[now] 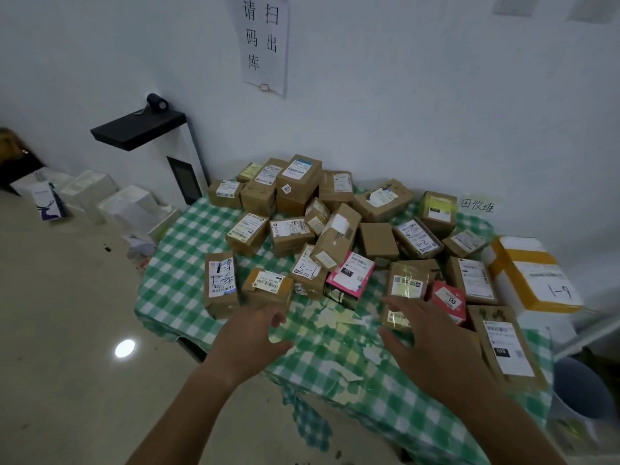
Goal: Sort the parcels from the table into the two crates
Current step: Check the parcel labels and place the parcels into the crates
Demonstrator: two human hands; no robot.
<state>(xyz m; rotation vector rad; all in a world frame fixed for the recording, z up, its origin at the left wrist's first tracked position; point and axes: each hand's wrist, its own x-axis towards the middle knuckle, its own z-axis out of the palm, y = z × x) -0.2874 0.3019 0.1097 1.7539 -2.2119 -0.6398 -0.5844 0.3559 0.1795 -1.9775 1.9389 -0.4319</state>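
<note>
both hands spread wide, empty, over table's (pixel 188 290) near edge: left hand (pixel 250 333) by a parcel (pixel 266 288), right hand (pixel 426 337) by taped parcel (pixel 404 292).

A bare strip of table (pixel 335 333) is left open at 6 o'clock; from 9 through 12 to 3 o'clock, passage is blocked by piled parcels (pixel 312 213).

Heap of brown cardboard parcels (pixel 302 203) on table under green-white checked cloth (pixel 188 229), table against white wall (pixel 436 112). Pink box (pixel 349 275) at heap's front; white foam box with yellow tape (pixel 533 273) at right edge. Row of white cartons (pixel 110 199) on floor left of table; black-topped white scanner stand (pixel 157 146) behind them. Left hand (pixel 248 333) and right hand (pixel 432 337) over near cloth, before heap.
</note>
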